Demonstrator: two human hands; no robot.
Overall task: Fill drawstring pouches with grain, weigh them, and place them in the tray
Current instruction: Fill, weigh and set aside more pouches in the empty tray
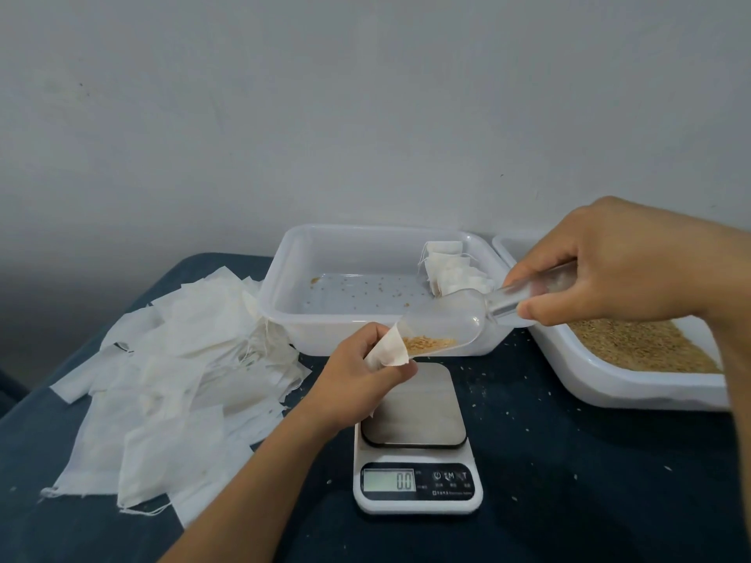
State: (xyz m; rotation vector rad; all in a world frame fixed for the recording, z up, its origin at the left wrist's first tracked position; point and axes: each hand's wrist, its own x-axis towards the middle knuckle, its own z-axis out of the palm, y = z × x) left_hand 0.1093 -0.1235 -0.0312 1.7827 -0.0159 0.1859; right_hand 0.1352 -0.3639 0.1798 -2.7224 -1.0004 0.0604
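The left hand (357, 371) pinched a pouch (388, 351) open above the scale (414, 440); the right hand (617, 266) gripped the scoop (455, 323), its lip at the pouch's mouth, grain (426, 342) inside.

Your left hand (357, 375) and right hand (617, 262) were bare: no gloves, rings, watch or sleeves; forearms uncovered up to frame edge.
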